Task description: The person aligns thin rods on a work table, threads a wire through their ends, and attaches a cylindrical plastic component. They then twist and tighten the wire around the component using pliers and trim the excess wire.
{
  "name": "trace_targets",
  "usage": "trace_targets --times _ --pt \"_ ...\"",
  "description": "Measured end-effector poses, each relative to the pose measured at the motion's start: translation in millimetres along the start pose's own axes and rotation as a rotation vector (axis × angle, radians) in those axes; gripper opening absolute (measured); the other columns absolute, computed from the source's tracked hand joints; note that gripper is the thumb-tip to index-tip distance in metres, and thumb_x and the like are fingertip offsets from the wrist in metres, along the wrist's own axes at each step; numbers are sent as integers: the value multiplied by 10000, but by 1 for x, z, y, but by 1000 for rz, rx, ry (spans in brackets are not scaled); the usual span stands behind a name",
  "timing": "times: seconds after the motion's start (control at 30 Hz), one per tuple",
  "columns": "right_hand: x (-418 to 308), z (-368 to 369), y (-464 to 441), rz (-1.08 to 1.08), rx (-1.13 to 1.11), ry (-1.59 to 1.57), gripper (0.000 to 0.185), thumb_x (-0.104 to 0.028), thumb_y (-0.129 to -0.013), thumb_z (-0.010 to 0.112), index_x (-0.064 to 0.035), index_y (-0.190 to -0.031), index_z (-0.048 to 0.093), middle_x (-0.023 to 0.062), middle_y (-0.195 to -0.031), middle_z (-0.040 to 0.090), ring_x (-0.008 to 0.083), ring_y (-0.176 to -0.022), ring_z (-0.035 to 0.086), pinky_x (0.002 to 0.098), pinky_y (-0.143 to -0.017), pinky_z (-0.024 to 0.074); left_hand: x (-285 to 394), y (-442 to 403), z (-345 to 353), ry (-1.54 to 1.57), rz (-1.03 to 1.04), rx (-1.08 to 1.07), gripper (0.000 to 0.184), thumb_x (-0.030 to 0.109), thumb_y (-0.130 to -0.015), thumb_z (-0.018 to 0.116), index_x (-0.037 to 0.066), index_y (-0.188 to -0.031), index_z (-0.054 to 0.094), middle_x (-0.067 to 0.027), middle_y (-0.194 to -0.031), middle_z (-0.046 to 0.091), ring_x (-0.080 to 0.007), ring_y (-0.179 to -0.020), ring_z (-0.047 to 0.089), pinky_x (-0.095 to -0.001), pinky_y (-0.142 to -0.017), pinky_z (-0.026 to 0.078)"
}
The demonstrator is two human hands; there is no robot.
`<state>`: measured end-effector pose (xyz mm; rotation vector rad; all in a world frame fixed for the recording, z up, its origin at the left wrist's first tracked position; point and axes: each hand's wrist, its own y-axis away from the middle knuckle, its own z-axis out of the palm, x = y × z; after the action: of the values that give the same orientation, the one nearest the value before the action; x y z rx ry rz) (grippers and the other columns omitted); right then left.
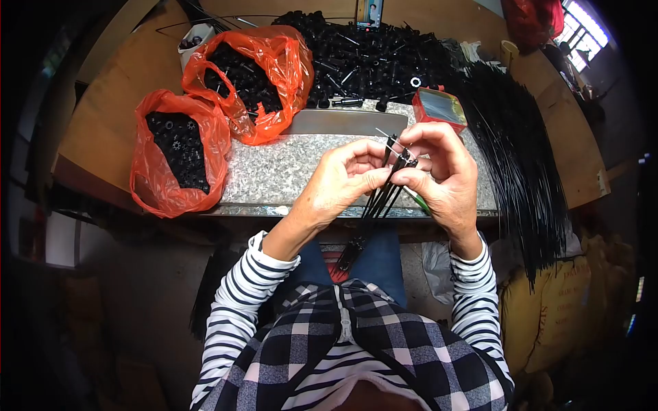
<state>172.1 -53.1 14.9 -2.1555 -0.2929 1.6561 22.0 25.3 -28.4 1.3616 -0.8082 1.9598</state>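
My left hand (pixel 336 179) pinches a bundle of thin black umbrella ribs (pixel 379 203) just below its top end. Thumb and fingers of my right hand (pixel 444 171) close on the same top end from the other side. A thin, bright wire (pixel 389 140) sticks out up and to the left between my fingertips. Small black joints at the top are partly hidden by my fingers. The ribs hang down over the table's front edge, with a cluster of dark fittings (pixel 356 243) near their lower end, above my lap.
Two orange plastic bags (pixel 147 185) of small black toothed parts stand at the left. Behind lies a heap of black plastic pieces (pixel 343 55), with a phone (pixel 369 14) at the back. A red-rimmed box (pixel 442 109) and long black rods (pixel 514 157) are at the right.
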Motion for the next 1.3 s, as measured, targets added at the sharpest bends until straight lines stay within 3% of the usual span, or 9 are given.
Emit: trace_targets --times 0.17,0.27,0.33,0.6,0.73,0.87,1.07,1.17,1.3 --pt "2 -2 1 -2 -3 -7 375 32 -705 705 27 -1017 496 78 -980 528 102 -854 554 218 -729 506 -7 10 13 -197 228 63 379 66 -871 523 -31 -1223 424 -107 -1090 576 -154 -992 563 -270 -807 460" --pt "6 -3 2 20 12 -60 382 41 -706 701 25 -1023 488 77 -978 528 102 -858 554 222 -731 509 -11 19 25 -403 401 132 429 67 -888 473 -37 -1288 357 -193 -1150 550 -242 -1031 571 -306 -824 457" --pt "7 -1 3 -27 96 -90 377 43 -689 714 30 -1008 514 63 -945 553 70 -783 558 187 -663 514 -11 23 29 -426 432 142 446 77 -882 502 -32 -1292 365 -209 -1170 537 -262 -1011 583 -321 -821 461" --pt "4 -4 5 91 29 -183 423 -6 -732 697 26 -1084 464 79 -997 519 110 -864 551 228 -748 503 -4 13 32 -530 484 260 402 -16 -744 662 -12 -1121 524 -121 -979 606 -171 -852 625 -248 -639 500" --pt "7 -5 4 -15 15 -134 385 32 -751 657 28 -1095 485 91 -1065 498 104 -832 557 218 -712 529 -1 13 41 -152 424 364 271 -23 -739 667 -1 -992 571 -87 -944 595 -143 -816 619 -243 -654 508" --pt "10 -4 4 -31 23 -150 369 11 -777 641 36 -1109 484 92 -1074 504 97 -823 552 216 -715 520 -3 12 34 -317 456 325 228 -6 -742 675 -1 -948 579 -76 -928 595 -138 -809 620 -236 -657 506" --pt "11 -11 -7 106 -112 -339 301 -74 -767 689 25 -1022 561 47 -897 567 58 -748 524 180 -640 477 11 8 22 -174 325 157 181 23 -742 691 -15 -891 595 -76 -979 569 -119 -817 610 -198 -659 494" --pt "16 -18 -10 297 -230 -396 376 -182 -733 739 24 -982 547 54 -937 547 98 -822 532 214 -718 448 12 8 14 -132 287 115 165 19 -744 689 -18 -874 595 -72 -979 556 -109 -819 598 -196 -674 495" --pt "13 -17 -14 427 -298 -454 346 -185 -725 744 6 -941 553 40 -885 533 97 -815 512 214 -709 431 15 11 8 -210 313 106 165 11 -750 687 -16 -874 581 -52 -938 548 -97 -837 579 -198 -703 496"
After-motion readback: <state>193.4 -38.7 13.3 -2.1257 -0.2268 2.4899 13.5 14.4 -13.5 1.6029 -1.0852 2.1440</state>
